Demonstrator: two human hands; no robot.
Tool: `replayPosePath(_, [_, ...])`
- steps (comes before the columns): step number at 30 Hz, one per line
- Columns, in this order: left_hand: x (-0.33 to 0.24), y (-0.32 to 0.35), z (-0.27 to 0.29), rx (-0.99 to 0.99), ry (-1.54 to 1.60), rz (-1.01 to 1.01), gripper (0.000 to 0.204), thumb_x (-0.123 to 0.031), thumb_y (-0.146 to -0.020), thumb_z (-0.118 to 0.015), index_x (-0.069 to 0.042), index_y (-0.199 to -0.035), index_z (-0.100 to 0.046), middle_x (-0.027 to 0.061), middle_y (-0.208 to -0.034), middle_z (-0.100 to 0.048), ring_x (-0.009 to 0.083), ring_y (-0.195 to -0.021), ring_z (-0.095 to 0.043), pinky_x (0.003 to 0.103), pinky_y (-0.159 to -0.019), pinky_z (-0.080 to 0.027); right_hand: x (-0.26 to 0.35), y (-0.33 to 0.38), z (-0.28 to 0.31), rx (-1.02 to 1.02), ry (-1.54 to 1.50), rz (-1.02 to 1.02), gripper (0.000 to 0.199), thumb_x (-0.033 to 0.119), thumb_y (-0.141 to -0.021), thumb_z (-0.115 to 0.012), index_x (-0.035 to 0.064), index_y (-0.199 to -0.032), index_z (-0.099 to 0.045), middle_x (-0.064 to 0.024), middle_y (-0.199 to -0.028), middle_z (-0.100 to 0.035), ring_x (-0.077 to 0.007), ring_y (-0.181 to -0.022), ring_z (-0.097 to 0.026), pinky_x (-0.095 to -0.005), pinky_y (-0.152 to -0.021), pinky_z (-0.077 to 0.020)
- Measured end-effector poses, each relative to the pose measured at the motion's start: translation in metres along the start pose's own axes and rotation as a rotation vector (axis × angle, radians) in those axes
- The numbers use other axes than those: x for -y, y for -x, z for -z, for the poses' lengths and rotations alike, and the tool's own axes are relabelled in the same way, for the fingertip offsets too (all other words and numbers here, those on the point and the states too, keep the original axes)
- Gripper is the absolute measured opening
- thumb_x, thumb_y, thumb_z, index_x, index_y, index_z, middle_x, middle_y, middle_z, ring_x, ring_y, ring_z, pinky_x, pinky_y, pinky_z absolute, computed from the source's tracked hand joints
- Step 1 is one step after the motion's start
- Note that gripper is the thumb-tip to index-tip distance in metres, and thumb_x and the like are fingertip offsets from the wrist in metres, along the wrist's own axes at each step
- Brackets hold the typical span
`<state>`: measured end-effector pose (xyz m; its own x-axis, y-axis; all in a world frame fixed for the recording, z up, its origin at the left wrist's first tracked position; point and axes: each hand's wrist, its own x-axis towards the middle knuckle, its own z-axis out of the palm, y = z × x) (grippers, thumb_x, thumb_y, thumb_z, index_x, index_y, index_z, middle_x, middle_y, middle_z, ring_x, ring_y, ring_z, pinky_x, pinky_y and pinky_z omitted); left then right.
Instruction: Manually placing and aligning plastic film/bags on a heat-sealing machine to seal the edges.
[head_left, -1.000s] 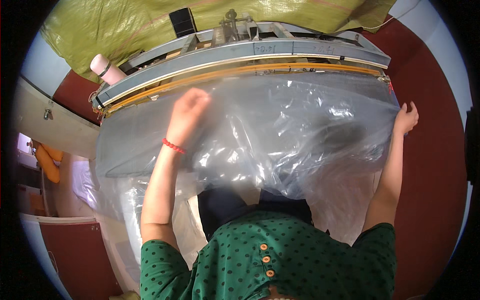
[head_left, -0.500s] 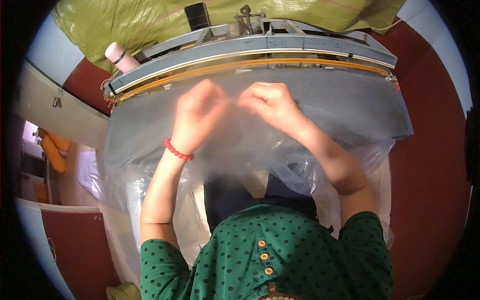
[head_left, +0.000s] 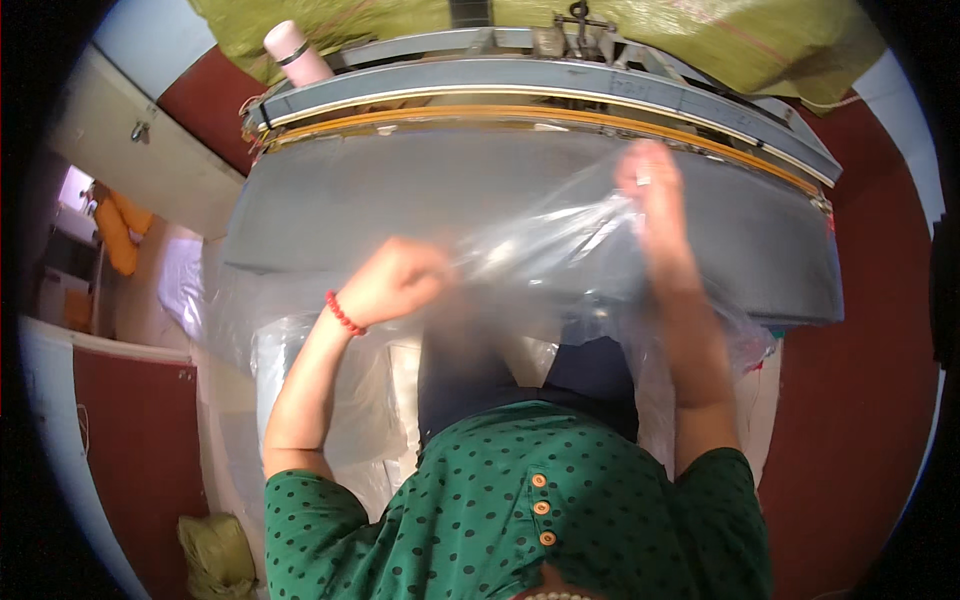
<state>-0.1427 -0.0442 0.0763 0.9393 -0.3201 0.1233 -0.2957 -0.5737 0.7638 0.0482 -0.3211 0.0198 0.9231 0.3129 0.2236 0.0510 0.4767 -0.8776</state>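
A thin, see-through plastic sheet (head_left: 545, 240) is pulled taut in bright creases between my hands, above the grey padded bench top. My right hand (head_left: 650, 180) is closed on a gathered bunch of the sheet, near the far right of the bench. Lower and to the left, my left hand (head_left: 400, 275) has its fingers curled round the sheet's other end; its fingertips are blurred. A red bead bracelet (head_left: 345, 313) is on my left wrist. More of the clear plastic hangs over the bench's near edge and around my legs.
Behind the grey bench top (head_left: 400, 190) runs a metal frame (head_left: 480, 78) with an orange strip (head_left: 500, 114) along it. A pink bottle (head_left: 297, 54) stands at the frame's left end. Yellow-green woven sacking (head_left: 700, 40) lies behind. At lower left is a yellowish bundle (head_left: 217, 557).
My hands have moved apart: the right one outward to the right and farther away, the left one nearer to me. The plastic now stretches between them in taut creases. The view has shifted slightly.
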Motion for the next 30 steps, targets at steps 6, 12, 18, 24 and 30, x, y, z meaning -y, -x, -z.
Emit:
replayPosePath(6, [0.126,0.164,0.082,0.249,-0.918,0.804,0.016,-0.016,-0.071,-0.051,-0.008,-0.079,-0.062,0.0158,-0.083,-0.06,0.0335,-0.076,-0.057,0.042,-0.066,-0.045,0.069,0.008,0.205,-0.662,1.063,0.361,0.023,0.023,-0.086,-0.048,0.0044,-0.097,-0.057,-0.0018,-0.085,-0.057,-0.0097,-0.078,-0.052,-0.0243,-0.068,-0.0427])
replayPosePath(12, [0.096,0.162,0.188,-0.181,-0.42,0.855,0.018,-0.014,-0.076,-0.048,-0.001,-0.079,-0.061,0.0114,-0.078,-0.063,0.0246,-0.076,-0.061,0.034,-0.067,-0.048,0.135,0.054,0.346,-0.948,1.444,0.266,0.032,0.029,-0.087,-0.046,0.0006,-0.098,-0.056,-0.0131,-0.085,-0.06,-0.0223,-0.077,-0.054,-0.0321,-0.072,-0.0417])
replayPosePath(18, [0.07,0.129,-0.041,0.387,-0.092,0.188,0.069,-0.03,-0.069,-0.066,-0.011,-0.127,-0.033,0.0154,-0.11,-0.053,0.0287,-0.103,-0.051,0.041,-0.094,-0.032,0.168,0.079,0.375,-1.088,1.354,0.269,0.037,0.033,-0.086,-0.046,0.001,-0.1,-0.057,-0.0136,-0.094,-0.06,-0.0228,-0.086,-0.055,-0.033,-0.077,-0.0415])
replayPosePath(24, [0.132,0.208,-0.033,0.246,-0.822,0.743,0.034,-0.001,-0.057,-0.054,-0.009,-0.089,-0.062,0.0122,-0.084,-0.061,0.0288,-0.075,-0.058,0.038,-0.067,-0.047,0.203,0.103,0.447,-1.054,1.518,0.299,0.035,0.033,-0.086,-0.046,0.0031,-0.102,-0.058,-0.0101,-0.095,-0.061,-0.0198,-0.085,-0.056,-0.0314,-0.077,-0.0423])
replayPosePath(30, [0.117,0.238,0.286,-0.543,-1.025,0.831,0.025,0.003,-0.07,-0.047,-0.001,-0.091,-0.06,0.0165,-0.087,-0.061,0.0273,-0.084,-0.059,0.033,-0.072,-0.046,0.178,0.085,0.463,-0.926,1.685,0.111,0.039,0.037,-0.086,-0.044,0.0025,-0.097,-0.058,-0.0146,-0.089,-0.061,-0.0244,-0.081,-0.057,-0.0335,-0.072,-0.0427])
